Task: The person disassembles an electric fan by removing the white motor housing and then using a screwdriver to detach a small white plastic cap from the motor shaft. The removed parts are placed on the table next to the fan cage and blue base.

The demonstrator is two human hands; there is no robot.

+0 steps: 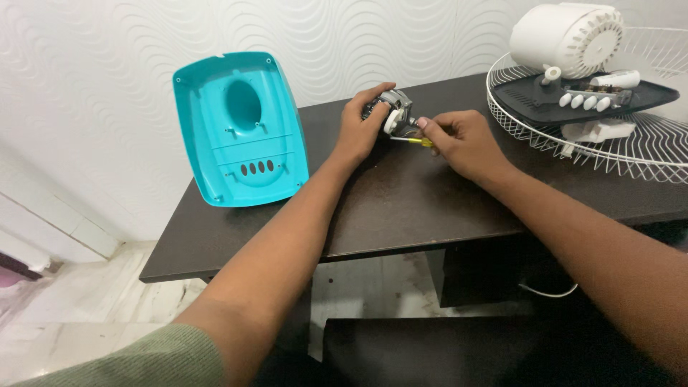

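Dark matte table (401,208): left hand (358,129) grips metal motor (393,111), right hand (462,143) yellow-handled screwdriver (416,141).

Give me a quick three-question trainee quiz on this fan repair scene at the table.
1. True or false: the left hand grips the motor.
2. What does the right hand hold? A) pliers B) screwdriver C) brush
3. Which side of the table is the teal cover on, from the person's view?

Key
1. True: the fingers wrap around it.
2. B: a yellow-handled one, its tip at the motor.
3. The left side, leaning upright against the wall; the wire guard with the white fan parts lies on the right.
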